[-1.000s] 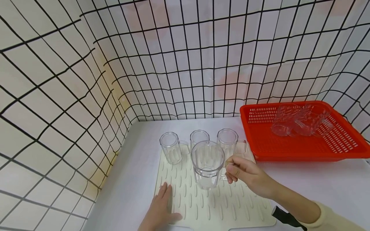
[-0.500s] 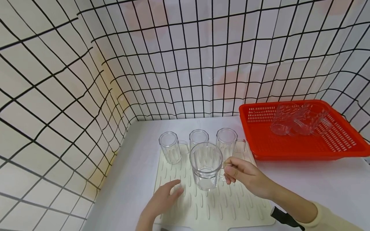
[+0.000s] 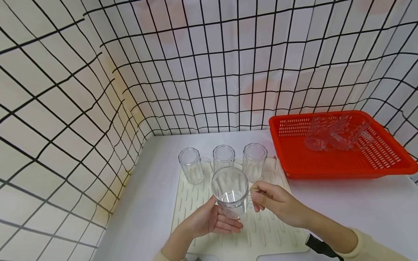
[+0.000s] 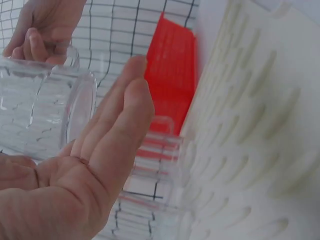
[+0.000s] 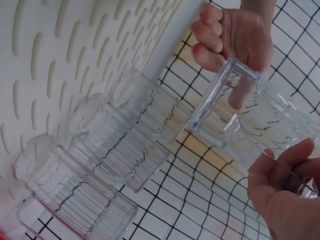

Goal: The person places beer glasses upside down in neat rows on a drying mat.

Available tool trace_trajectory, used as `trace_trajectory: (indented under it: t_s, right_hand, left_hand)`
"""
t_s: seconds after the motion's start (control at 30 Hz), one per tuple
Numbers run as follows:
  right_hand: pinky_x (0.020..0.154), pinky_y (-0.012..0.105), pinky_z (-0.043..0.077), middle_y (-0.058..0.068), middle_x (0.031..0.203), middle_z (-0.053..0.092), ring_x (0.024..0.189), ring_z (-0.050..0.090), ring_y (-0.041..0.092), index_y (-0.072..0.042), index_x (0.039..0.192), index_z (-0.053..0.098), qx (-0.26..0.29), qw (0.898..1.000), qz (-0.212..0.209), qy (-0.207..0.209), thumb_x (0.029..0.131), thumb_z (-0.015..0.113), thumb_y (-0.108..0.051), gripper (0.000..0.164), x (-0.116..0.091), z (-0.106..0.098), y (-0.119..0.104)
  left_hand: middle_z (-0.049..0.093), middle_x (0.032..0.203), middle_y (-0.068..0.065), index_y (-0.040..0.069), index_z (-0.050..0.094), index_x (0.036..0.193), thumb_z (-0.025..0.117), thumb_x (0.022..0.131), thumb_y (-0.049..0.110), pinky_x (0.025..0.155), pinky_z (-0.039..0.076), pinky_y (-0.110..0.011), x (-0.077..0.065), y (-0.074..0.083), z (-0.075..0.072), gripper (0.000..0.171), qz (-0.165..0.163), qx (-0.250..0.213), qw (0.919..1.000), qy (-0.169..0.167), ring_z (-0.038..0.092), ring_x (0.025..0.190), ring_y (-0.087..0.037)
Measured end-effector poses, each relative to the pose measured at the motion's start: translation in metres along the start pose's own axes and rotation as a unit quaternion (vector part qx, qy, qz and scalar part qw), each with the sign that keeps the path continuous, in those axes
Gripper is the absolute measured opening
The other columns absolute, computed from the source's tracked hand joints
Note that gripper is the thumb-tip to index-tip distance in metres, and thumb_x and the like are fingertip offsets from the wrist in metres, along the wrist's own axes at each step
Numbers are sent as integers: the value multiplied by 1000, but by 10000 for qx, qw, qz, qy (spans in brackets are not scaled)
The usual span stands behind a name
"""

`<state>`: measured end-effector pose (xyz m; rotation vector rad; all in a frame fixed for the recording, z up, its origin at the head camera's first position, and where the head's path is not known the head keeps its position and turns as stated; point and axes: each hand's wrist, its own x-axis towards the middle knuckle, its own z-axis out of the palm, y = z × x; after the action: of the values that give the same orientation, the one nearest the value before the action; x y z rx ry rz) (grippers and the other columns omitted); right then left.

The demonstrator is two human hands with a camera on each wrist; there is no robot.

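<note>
A clear faceted mug (image 3: 230, 186) hangs in the air over the pale ribbed drying mat (image 3: 261, 237), its mouth tilted toward the head camera. My right hand (image 3: 279, 204) pinches the mug's handle. Beneath and to the left of the mug is my left hand (image 3: 213, 219), palm up with fingers extended. In the left wrist view the straight fingers (image 4: 117, 125) lie below the mug's base; whether they touch it I cannot tell. Behind, a row of three similar mugs stands on the mat: left (image 3: 192, 166), middle (image 3: 224, 156) and right (image 3: 255, 161).
At the back right sits a red plastic basket (image 3: 333, 174) with several clear mugs (image 3: 337, 134) lying in it. Black grid netting (image 3: 209, 83) over white cloth encloses the table (image 3: 150, 174) at the back and sides.
My left hand has left the mat's left side, moved right and turned palm up under the mug. The mug has dropped slightly and shifted a little left, still held by my right hand.
</note>
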<state>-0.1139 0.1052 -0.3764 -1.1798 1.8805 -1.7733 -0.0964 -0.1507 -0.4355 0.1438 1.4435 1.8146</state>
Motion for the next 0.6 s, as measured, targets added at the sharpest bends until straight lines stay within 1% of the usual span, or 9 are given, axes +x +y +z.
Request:
trace_trajectory:
  t_s: [0.1,0.2,0.27,0.3,0.4,0.47,0.53,0.6]
  right_hand:
    - [61,31,46,6,79,54,76,54,19,-7,98,52,-309,9994,75,-128,101,42,1,13,-2,-1,-2]
    - [65,29,49,2,80,55,77,55,17,-11,97,54,-569,9978,77,-333,100,47,-1,13,-4,-1,-3]
    - [68,29,51,-1,81,54,80,56,15,-13,97,55,-712,9963,44,-481,99,51,-2,12,-5,-2,-4]
    - [69,28,51,-2,82,54,81,56,14,-15,97,56,-757,9956,27,-555,98,53,-2,13,-5,-2,-4]
    - [70,27,52,-3,82,55,82,56,11,-16,98,59,-893,9929,-29,-779,97,57,-4,11,-6,-2,-4]
    - [70,26,53,-6,83,56,82,56,8,-17,98,61,-1052,9904,-9,-899,96,59,-8,9,-7,-2,-3]
    - [70,25,53,-8,82,56,81,55,6,-20,96,62,-1279,9868,-1,-989,96,62,-13,7,-8,-1,-3]
    - [71,25,53,-12,82,55,82,54,4,-24,93,63,-1562,9823,18,-1035,95,63,-19,5,-9,-1,-2]
  left_hand:
    - [64,114,-29,-15,56,121,19,93,74,89,54,-41,3,-1,1,101,-85,-132,9997,-187,69,100,-27]
    - [66,110,-29,-12,58,121,24,95,71,82,56,-37,4,-3,1,93,-46,-167,9997,-165,70,95,-26]
    - [66,109,-30,-10,57,124,28,96,68,83,56,-40,5,-4,1,88,6,-146,9998,-116,70,95,-27]
    - [66,111,-30,-9,55,128,28,96,68,85,55,-44,5,-5,0,88,44,-129,9999,-74,70,96,-30]
    - [65,110,-29,-6,42,142,24,95,71,88,53,-48,5,-5,-1,92,80,19,9994,334,69,97,-34]
    - [65,110,-29,-6,35,145,18,94,73,90,52,-51,5,-5,-1,95,45,107,9988,486,68,98,-36]
    - [67,105,-26,-5,34,145,15,94,73,89,53,-48,5,-6,-2,95,2,185,9980,612,69,94,-34]
    - [68,101,-29,-7,40,140,13,94,73,90,52,-48,7,-6,-2,96,-43,222,9986,488,71,91,-31]
